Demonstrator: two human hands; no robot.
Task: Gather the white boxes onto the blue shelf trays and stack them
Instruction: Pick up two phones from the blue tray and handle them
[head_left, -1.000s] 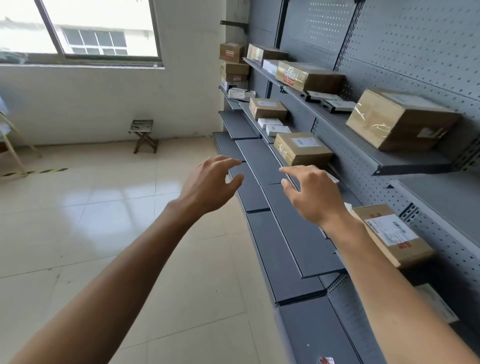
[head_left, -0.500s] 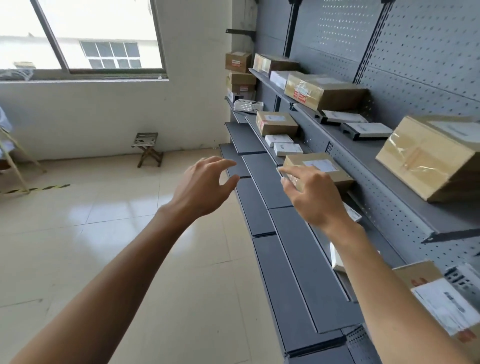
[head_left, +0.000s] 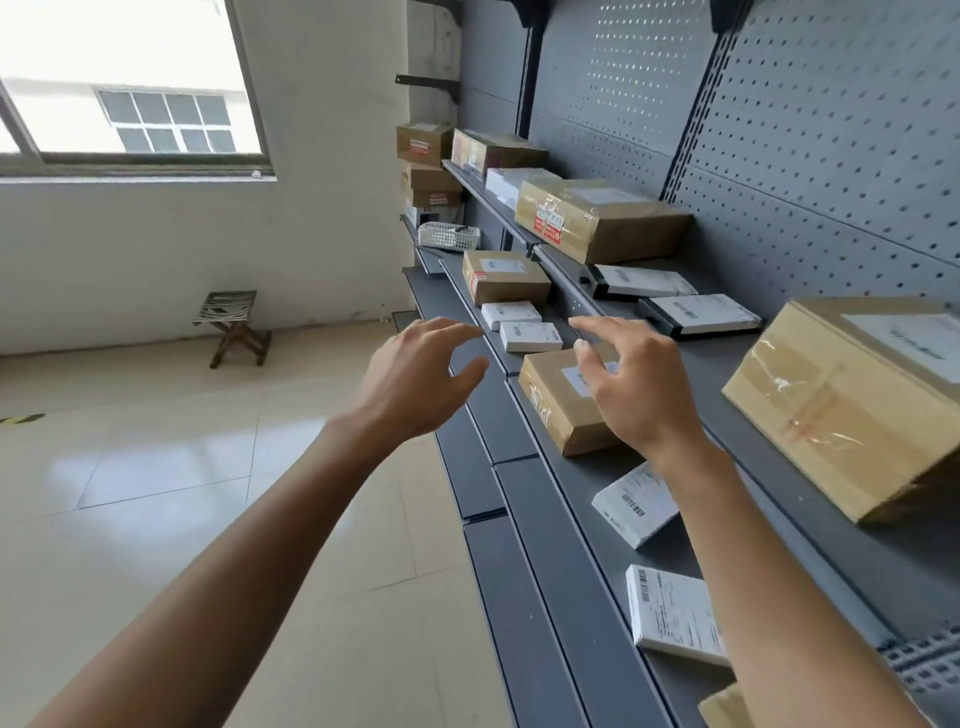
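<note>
While both my hands hang empty, two white boxes (head_left: 521, 326) wait.
My left hand (head_left: 415, 384) and right hand (head_left: 631, 382), fingers loosely spread, hover at the shelf's (head_left: 566, 519) front edge.

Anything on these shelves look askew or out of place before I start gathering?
Nothing is damaged or spilled. The white boxes are scattered rather than stacked: one white box lies skewed beside the brown box, and another sits apart nearer the camera. Both hands, left and right, hold nothing.

Single head-worn view, tilted, forward-down along shelving (head_left: 597, 545), close above hands.
</note>
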